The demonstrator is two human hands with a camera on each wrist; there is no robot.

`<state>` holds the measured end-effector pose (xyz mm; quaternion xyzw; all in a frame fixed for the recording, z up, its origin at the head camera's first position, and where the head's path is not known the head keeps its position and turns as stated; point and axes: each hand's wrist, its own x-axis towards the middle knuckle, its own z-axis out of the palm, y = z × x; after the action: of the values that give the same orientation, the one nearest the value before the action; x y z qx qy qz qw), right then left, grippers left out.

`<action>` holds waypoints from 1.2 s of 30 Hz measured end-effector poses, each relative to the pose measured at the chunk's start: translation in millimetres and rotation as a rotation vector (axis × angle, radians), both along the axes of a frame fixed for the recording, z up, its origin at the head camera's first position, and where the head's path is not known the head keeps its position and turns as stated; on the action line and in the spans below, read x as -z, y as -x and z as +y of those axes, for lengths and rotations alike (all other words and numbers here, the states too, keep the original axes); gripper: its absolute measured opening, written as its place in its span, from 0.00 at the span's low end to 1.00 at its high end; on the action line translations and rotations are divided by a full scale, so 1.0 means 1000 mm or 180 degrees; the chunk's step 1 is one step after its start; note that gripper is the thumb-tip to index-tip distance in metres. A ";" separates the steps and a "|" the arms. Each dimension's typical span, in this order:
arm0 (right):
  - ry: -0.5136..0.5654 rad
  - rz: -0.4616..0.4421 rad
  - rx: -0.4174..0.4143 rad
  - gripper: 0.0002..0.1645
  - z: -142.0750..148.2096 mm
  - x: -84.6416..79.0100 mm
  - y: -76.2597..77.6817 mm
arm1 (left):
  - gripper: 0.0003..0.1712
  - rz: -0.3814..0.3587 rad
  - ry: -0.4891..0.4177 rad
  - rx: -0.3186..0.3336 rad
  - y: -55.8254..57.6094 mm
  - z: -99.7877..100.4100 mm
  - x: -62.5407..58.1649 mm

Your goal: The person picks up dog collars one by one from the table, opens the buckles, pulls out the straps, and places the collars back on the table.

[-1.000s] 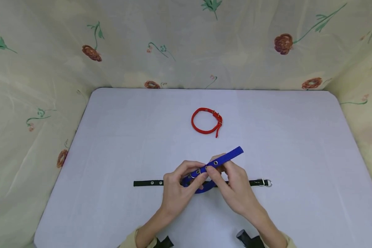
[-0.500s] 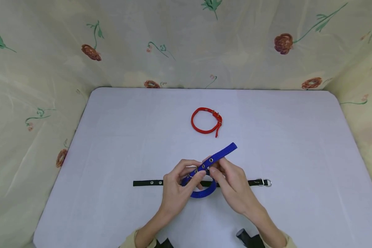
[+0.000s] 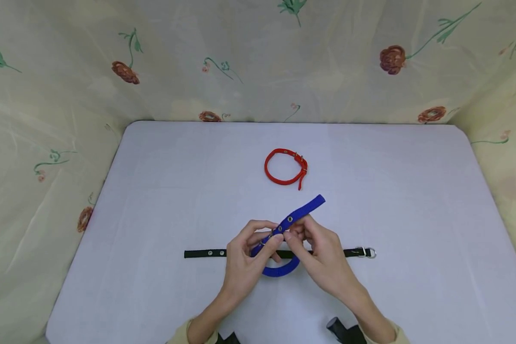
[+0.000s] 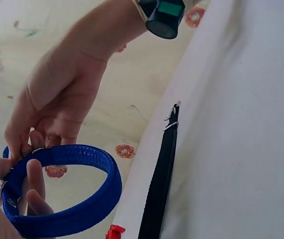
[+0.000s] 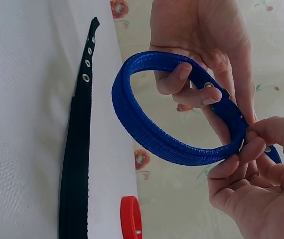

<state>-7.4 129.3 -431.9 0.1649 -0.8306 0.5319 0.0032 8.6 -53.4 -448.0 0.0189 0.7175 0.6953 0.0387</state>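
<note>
A blue collar with metal eyelets, bent into a loop, is held up over the table between both hands. Its free strap end points up and to the right in the head view. My left hand grips the collar near its buckle, thumb in front and fingers inside the loop, as the right wrist view shows. With thumb and fingertips my right hand pinches the strap just beside the buckle. The buckle itself is partly hidden by fingers. Below the hands a black collar lies stretched out flat, its D-ring end at the right.
A red collar, buckled into a ring, lies farther back on the white table. Flowered cloth hangs behind the table and at its sides. Dark wrist devices show at the front edge.
The blue strap's free end has shifted left and slightly up, and its loop hangs a little lower. My right fingers have moved in along the strap near the buckle; my left hand has barely moved.
</note>
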 end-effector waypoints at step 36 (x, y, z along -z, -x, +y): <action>-0.0336 0.0158 -0.0023 0.16 0.000 0.003 0.000 | 0.16 -0.0602 -0.0674 -0.0049 0.005 -0.006 0.004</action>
<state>-7.1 129.3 -435.0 0.1810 -0.8565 0.4832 0.0132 3.2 -59.1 -451.8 -0.0482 0.6333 0.7660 0.0986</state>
